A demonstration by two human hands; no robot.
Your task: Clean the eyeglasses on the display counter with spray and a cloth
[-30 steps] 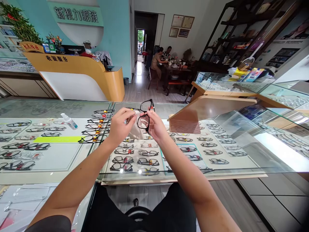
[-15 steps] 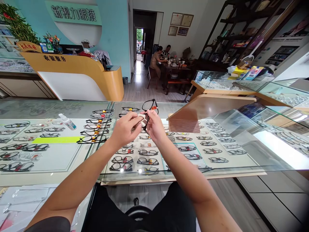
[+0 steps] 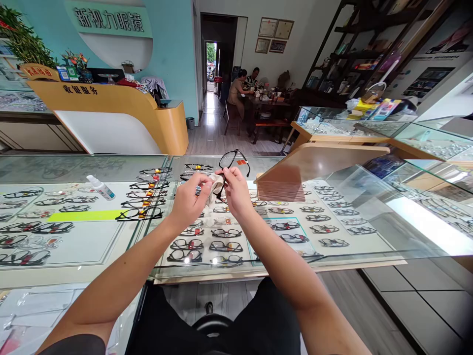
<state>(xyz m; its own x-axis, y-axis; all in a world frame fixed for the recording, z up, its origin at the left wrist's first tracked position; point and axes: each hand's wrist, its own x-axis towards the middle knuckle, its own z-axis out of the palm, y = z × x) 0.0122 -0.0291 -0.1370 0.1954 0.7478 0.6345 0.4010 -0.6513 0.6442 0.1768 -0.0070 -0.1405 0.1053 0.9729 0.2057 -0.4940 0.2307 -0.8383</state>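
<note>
Above the glass counter (image 3: 354,256), my right hand (image 3: 236,191) pinches a pair of black-framed eyeglasses (image 3: 228,158). One lens of the glasses points up and away from me, and an orange-red label (image 3: 241,161) shows beside it. My left hand (image 3: 189,198) is closed on a pale beige cloth (image 3: 216,184), which bunches against the lower part of the glasses. Fingers and cloth partly hide the near lens, so how far the cloth wraps it cannot be seen.
A row of black glasses (image 3: 141,213) lies on the counter to the left, near a white spray bottle (image 3: 101,187). Several rows of frames show under the glass. A wooden board (image 3: 314,165) slants at the right. Two people (image 3: 238,91) sit at a far table.
The glasses have turned a little, so the far lens and label tilt more to the right. My left hand has shifted slightly left, and more cloth shows, hanging loosely.
</note>
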